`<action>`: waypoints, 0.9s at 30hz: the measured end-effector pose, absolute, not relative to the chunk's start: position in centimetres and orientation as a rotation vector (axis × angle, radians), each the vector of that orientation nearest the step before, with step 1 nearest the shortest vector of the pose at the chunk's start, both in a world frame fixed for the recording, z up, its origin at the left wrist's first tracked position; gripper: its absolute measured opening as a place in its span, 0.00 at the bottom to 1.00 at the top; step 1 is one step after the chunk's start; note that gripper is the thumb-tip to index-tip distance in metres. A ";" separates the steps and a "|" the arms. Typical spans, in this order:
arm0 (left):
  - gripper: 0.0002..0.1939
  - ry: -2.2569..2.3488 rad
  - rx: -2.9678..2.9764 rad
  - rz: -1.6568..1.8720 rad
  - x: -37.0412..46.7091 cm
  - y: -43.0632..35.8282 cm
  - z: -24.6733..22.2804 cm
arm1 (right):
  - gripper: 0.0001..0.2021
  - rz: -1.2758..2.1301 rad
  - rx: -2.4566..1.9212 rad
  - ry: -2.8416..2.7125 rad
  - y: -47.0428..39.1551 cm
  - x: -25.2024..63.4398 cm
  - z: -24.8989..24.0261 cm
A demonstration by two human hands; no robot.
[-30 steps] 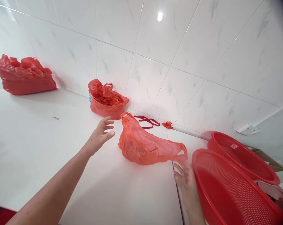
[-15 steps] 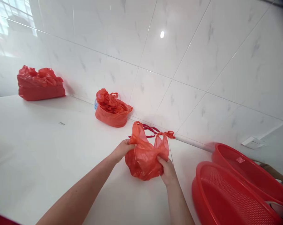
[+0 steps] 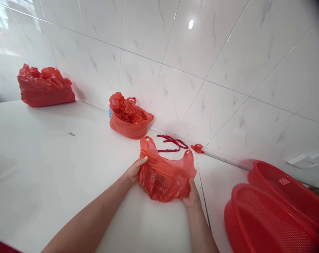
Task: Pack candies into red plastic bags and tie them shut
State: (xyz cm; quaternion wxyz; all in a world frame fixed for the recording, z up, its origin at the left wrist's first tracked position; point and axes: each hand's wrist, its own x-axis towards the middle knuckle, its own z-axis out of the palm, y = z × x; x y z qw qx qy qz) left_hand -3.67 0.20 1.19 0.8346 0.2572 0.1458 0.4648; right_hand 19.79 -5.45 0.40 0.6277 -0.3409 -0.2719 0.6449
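A red plastic bag point(image 3: 167, 179) with two loop handles is spread between my hands above the white table. Its handles point away from me, and darker shapes show through its lower part. My left hand point(image 3: 136, 169) grips the bag's left side, thumb on top. At the right side, my right hand point(image 3: 193, 195) holds the edge, its fingers partly behind the plastic. Just beyond the bag lies a dark red ribbon point(image 3: 172, 141), beside a small knotted scrap of red plastic point(image 3: 197, 148).
Another red bag point(image 3: 130, 121), stuffed with crumpled bags, stands by the tiled wall point(image 3: 138, 70), a bluish bottle point(image 3: 110, 112) partly behind it. Farther left sits a larger red bag point(image 3: 47, 93). Two red perforated baskets point(image 3: 237, 211) fill the right side. A small scrap point(image 3: 71, 134) lies on the white table point(image 3: 43, 168).
My hands have moved apart, and the bag has been pulled wider and flatter between them. More of the ribbon behind it is uncovered. The camera view has shifted slightly.
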 end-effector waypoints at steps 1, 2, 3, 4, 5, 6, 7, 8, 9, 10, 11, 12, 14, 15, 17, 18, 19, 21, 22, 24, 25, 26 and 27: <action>0.19 0.284 0.562 0.972 -3.6 0.3 1.2 | 0.26 1.493 -0.785 -0.650 -5.5 19.6 0.6; 0.18 0.268 0.580 0.956 -3.6 0.3 1.1 | 0.27 1.508 -0.804 -0.674 -5.6 19.4 0.7; 0.16 0.261 0.597 0.943 -3.5 0.4 1.0 | 0.25 1.518 -0.836 -0.689 -5.5 19.3 0.7; 0.15 0.260 0.609 0.929 -3.4 0.4 0.9 | 0.23 1.522 -0.870 -0.691 -5.4 19.2 0.7; 0.14 0.265 0.613 0.917 -3.4 0.4 0.8 | 0.20 1.523 -0.893 -0.678 -5.2 19.2 0.7; 0.13 0.274 0.610 0.907 -3.3 0.4 0.8 | 0.18 1.524 -0.900 -0.650 -5.1 19.3 0.6; 0.12 0.290 0.600 0.903 -3.2 0.3 0.8 | 0.17 1.525 -0.893 -0.610 -4.9 19.3 0.5; 0.11 0.317 0.582 0.905 -3.2 0.2 0.9 | 0.16 1.524 -0.877 -0.560 -4.7 19.4 0.5; 0.10 0.349 0.561 0.909 -3.1 0.1 1.0 | 0.16 1.525 -0.859 -0.509 -4.5 19.5 0.4; 0.09 0.377 0.543 0.912 -2.9 0.0 1.2 | 0.15 1.528 -0.848 -0.460 -4.4 19.5 0.4; 0.09 0.395 0.530 0.912 -2.8 -0.1 1.3 | 0.14 1.529 -0.841 -0.422 -4.3 19.5 0.3; 0.10 0.402 0.522 0.907 -2.6 -0.3 1.4 | 0.11 1.533 -0.832 -0.403 -4.2 19.5 0.2; 0.13 0.386 0.514 0.885 -2.3 -0.5 1.6 | 0.09 1.559 -0.791 -0.435 -4.1 19.2 -0.1; 0.13 0.377 0.510 0.875 -2.1 -0.6 1.6 | 0.11 1.570 -0.762 -0.475 -4.2 19.1 -0.2; 0.13 0.382 0.492 0.876 -1.8 -0.7 1.5 | 0.16 1.571 -0.708 -0.564 -4.4 18.8 -0.3; 0.12 0.396 0.478 0.886 -1.7 -0.7 1.4 | 0.19 1.567 -0.702 -0.612 -4.6 18.6 -0.2; 0.10 0.417 0.462 0.896 -1.6 -0.8 1.4 | 0.21 1.575 -0.718 -0.664 -4.7 18.4 -0.1; 0.08 0.465 0.430 0.912 -1.5 -0.9 1.4 | 0.25 1.628 -0.795 -0.780 -5.0 18.0 0.3; 0.08 0.479 0.421 0.914 -1.5 -0.9 1.4 | 0.24 1.653 -0.843 -0.824 -5.0 17.8 0.5; 0.11 0.478 0.417 0.895 -1.5 -1.1 1.5 | 0.20 1.675 -0.912 -0.826 -5.0 17.5 0.7; 0.13 0.463 0.420 0.880 -1.4 -1.2 1.6 | 0.19 1.672 -0.919 -0.778 -4.9 17.3 0.8; 0.15 0.446 0.423 0.869 -1.4 -1.3 1.7 | 0.18 1.663 -0.916 -0.708 -4.8 17.2 0.7; 0.15 0.431 0.423 0.868 -1.3 -1.4 1.7 | 0.17 1.655 -0.905 -0.631 -4.7 17.1 0.6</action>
